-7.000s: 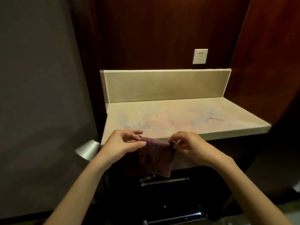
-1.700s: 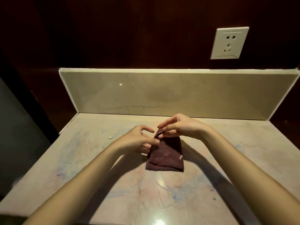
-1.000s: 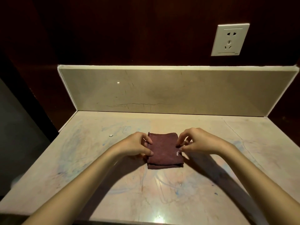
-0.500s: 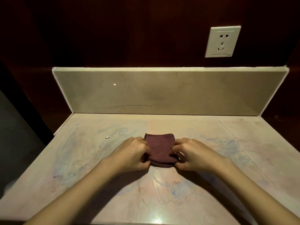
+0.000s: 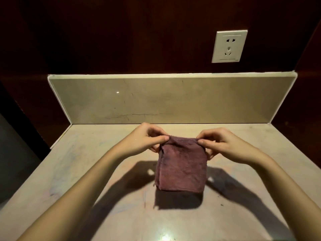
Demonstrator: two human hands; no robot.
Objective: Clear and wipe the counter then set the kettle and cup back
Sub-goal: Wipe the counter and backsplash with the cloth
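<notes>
Forearms (image 5: 73, 185) — cropped at bottom edge

Both my bare arms reach forward and bend in toward each other. My left hand (image 5: 145, 140) pinches with thumb and fingers. My right hand (image 5: 220, 143) pinches the same way. My two hands are up, side by side, a little apart.

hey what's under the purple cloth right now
The purple cloth hangs from the left hand and right hand; beneath lies its shadow on the counter. Anything behind it is hidden.
</notes>
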